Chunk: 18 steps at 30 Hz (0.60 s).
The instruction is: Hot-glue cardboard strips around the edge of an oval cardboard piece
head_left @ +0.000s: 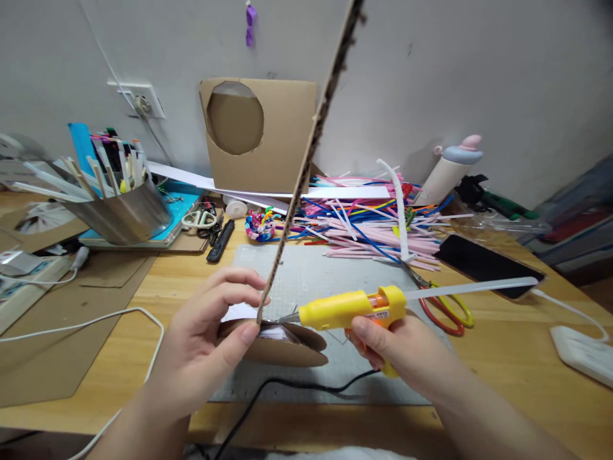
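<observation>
My right hand (pixel 387 338) is wrapped round a yellow hot glue gun (pixel 352 308), with a long translucent glue stick (pixel 472 289) sticking out of its back. The gun's nozzle points left and meets the seam by my left fingers. Between thumb and fingers, my left hand (pixel 215 326) pinches the lower end of a tall cardboard sheet (pixel 306 160), seen nearly edge-on and tilted to the right. Below it lies a piece of two rounded cardboard discs (pixel 282 352) with white paper between them. Whether glue is on the seam cannot be made out.
A grey cutting mat (pixel 306 262) lies under the work, crossed by the gun's black cord (pixel 297 384). Scissors (pixel 445 310) and a phone (pixel 483 262) are at right. Pipe cleaners (pixel 378 230) are heaped behind. A metal pen holder (pixel 124 214) and a box cutter (pixel 221 241) are left.
</observation>
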Available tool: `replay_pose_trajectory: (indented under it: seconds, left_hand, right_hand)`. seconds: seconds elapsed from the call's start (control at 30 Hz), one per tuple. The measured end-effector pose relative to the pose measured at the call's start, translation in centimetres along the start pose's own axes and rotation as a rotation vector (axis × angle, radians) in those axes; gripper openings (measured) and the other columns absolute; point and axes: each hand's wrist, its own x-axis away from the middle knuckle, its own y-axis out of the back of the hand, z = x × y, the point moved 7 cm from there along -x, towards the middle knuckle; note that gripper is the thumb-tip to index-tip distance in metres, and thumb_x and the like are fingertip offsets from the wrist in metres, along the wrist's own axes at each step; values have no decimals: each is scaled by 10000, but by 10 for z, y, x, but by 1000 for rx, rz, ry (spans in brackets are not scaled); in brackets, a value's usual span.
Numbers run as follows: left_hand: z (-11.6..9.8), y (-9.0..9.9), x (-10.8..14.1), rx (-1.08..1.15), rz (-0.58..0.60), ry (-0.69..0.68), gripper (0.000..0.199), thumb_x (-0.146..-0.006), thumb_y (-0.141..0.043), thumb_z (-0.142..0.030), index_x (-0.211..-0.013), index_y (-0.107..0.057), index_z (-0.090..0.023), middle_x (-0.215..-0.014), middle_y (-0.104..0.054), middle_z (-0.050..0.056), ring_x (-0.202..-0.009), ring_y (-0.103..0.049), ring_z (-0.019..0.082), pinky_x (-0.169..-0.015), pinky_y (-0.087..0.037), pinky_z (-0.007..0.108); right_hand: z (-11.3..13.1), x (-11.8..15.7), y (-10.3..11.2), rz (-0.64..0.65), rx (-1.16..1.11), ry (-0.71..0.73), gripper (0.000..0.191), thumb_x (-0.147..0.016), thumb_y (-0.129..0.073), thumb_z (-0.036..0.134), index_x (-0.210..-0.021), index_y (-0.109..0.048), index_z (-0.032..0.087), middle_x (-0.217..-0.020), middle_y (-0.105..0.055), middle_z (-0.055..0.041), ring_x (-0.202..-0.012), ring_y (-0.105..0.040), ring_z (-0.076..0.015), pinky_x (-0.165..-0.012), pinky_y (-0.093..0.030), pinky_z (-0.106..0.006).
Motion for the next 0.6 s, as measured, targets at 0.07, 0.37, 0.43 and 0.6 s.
replay_pose_trajectory:
  seconds: [0.07,0.37,0.43,0.6]
  left_hand:
    - [0,0,0,-7,1,-1,112,-977,-612,-331,-1056,-689,-316,-1191,-627,49,-1167,-597,216,-838,-590,251]
    - [1,3,2,-15,-4,-5,109,-975,-609,-319,-1040,-695,-304,-1188,-630,47,-1158,-610,224,-834,-580,265]
    - [1,3,3,-12,-2,-3,108,-976,-608,-321,-1035,-695,-299,-1184,-627,51,-1160,-610,227,-808,-587,255]
    - [1,3,1,-26,-12,-12,111,-972,-610,-299,-1028,-705,-288,-1168,-641,52,-1156,-614,224,-858,-580,260]
  right_hand:
    - [0,1,0,-4,8,-5,604,-751,-715,762,-560,-541,216,-525,-476,34,-498,-403,-124,-481,-322,-268]
    - [3,6,2,-33,45,-29,557,-777,-705,711,-556,-527,231,-512,-468,37,-494,-390,-130,-487,-287,-272]
    - [2,7,2,-34,49,-42,573,-773,-694,732,-562,-517,229,-515,-458,39,-495,-386,-128,-489,-283,-270]
    - [-6,6,5,-24,61,-60,618,-743,-673,802,-591,-525,221,-507,-463,37,-493,-392,-127,-485,-292,-274]
